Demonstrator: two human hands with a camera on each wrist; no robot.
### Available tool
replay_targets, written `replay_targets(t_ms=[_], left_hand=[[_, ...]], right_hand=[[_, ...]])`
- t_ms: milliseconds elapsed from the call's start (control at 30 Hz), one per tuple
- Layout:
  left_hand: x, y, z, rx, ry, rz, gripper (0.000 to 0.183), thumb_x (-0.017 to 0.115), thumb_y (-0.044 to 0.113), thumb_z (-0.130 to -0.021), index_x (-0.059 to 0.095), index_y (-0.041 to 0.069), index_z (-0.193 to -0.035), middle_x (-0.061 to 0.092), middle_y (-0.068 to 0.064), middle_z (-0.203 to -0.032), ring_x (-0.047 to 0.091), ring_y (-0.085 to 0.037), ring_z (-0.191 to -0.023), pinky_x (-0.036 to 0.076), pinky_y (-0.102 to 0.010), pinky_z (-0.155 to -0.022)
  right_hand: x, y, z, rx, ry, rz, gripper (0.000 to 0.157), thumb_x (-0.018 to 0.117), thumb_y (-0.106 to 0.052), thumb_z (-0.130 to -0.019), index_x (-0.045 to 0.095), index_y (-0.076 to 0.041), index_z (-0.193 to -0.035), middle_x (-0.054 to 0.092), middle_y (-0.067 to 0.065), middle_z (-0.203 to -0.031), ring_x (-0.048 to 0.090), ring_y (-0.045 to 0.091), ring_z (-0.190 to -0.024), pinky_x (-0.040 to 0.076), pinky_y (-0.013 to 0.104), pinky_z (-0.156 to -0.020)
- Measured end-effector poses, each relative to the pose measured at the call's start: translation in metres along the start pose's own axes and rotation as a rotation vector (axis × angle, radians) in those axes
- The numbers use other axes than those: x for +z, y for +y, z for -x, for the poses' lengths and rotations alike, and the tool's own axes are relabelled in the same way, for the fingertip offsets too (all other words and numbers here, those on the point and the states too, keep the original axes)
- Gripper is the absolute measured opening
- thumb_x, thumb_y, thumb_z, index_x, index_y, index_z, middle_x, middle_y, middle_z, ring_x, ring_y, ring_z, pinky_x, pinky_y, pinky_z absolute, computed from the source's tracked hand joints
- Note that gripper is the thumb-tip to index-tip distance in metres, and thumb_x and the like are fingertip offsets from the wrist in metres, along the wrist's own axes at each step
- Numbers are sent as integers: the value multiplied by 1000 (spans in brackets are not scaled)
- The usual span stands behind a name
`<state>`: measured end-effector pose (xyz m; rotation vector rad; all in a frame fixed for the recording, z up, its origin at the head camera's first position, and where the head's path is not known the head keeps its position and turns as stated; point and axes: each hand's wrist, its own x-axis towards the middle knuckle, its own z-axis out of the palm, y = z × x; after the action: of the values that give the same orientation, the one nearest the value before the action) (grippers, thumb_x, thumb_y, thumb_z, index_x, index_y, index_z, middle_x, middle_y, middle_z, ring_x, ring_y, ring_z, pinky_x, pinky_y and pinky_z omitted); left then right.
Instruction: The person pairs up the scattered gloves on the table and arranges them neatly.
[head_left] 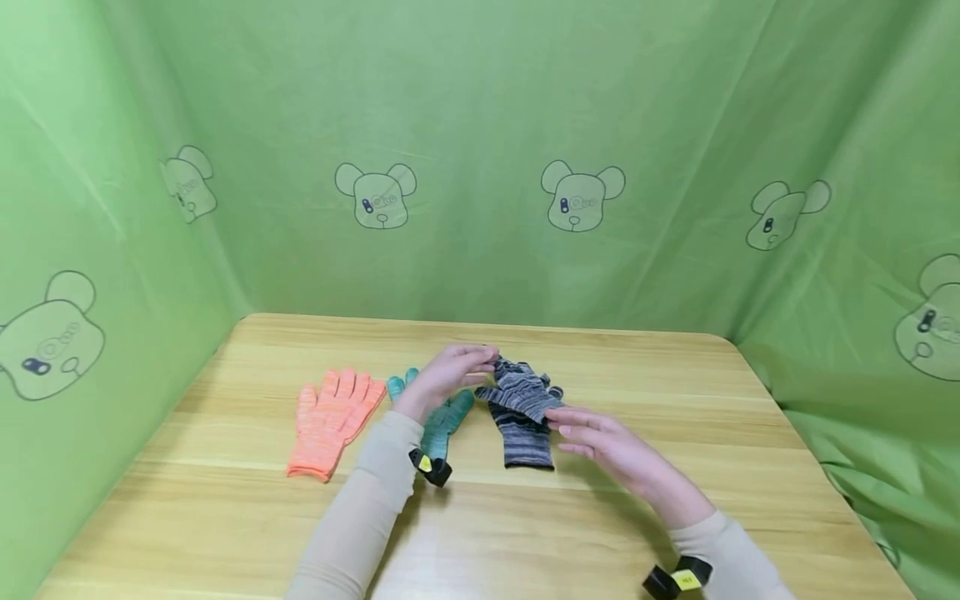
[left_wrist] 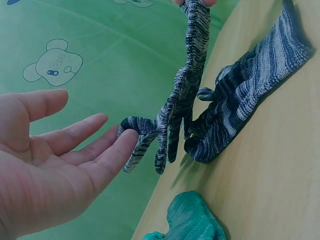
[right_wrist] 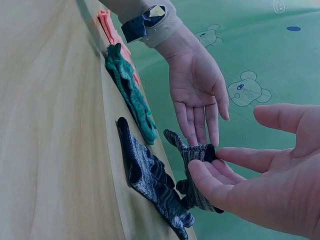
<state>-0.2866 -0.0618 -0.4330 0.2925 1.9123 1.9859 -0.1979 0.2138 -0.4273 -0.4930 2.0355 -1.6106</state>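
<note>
At the middle of the wooden table [head_left: 675,467], two grey striped gloves sit between the person's hands. The lower glove [head_left: 525,437] lies flat on the wood with its cuff toward the person. The upper glove [head_left: 517,390] is lifted off the table above it.

Right hand [head_left: 600,437]: the fingers are extended and nearly straight. In the right wrist view, the fingertips [right_wrist: 205,175] touch the cuff end of the upper glove [right_wrist: 195,165]; a firm pinch cannot be confirmed there. In the left wrist view, fingertips at the top edge hold the upper glove [left_wrist: 182,95] by its cuff, and the glove hangs with its fingers pointing down beside the lower glove [left_wrist: 250,85].

Left hand [head_left: 448,377]: the palm is open and the fingers are spread and straight. One fingertip [left_wrist: 129,140] touches a finger of the hanging glove. The hand grips nothing.

A teal glove [head_left: 444,421] lies on the table just left of the grey pair, partly under the left forearm. An orange glove [head_left: 330,421] lies flat farther left, apart from the teal one. Both wrists carry a black band with a yellow tag [head_left: 426,463]. Green cloth [head_left: 480,125] printed with bear heads encloses the table on three sides.
</note>
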Motion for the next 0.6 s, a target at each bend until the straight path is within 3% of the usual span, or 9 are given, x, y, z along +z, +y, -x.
replay_targets(t_ms=[267, 433, 500, 600], left_hand=[[-1, -3, -2, -4, -18, 12, 46, 46, 18, -103, 42, -8, -141, 44, -22, -148, 44, -38, -135, 34, -50, -118], [-1, -5, -2, -12, -21, 29, 46, 45, 17, -103, 41, -8, -141, 42, -23, -149, 43, -40, -135, 33, -52, -118], [-1, -5, -2, -17, -16, 27, 45, 45, 18, -103, 42, -7, -141, 41, -23, -149, 43, -40, -135, 35, -52, -117], [-2, -4, 0, -27, -8, 16, 46, 46, 20, -103, 43, -3, -142, 39, -22, -151, 40, -40, -137, 39, -51, -114]], right_hand=[[-1, 3, -1, 4, 1, -2, 59, 49, -24, -100, 30, 10, -146, 19, 28, -157, 25, 47, -143, 41, 31, -113], [-1, 4, 0, 8, 4, -11, 61, 48, -24, -101, 29, 11, -146, 22, 30, -156, 24, 49, -142, 43, 23, -108], [-1, 3, 1, 9, 9, -9, 61, 48, -24, -101, 28, 11, -146, 23, 30, -156, 24, 50, -142, 42, 27, -111], [-2, 2, 2, 12, 22, 4, 61, 47, -24, -101, 28, 10, -147, 22, 29, -156, 26, 50, -141, 36, 43, -117]])
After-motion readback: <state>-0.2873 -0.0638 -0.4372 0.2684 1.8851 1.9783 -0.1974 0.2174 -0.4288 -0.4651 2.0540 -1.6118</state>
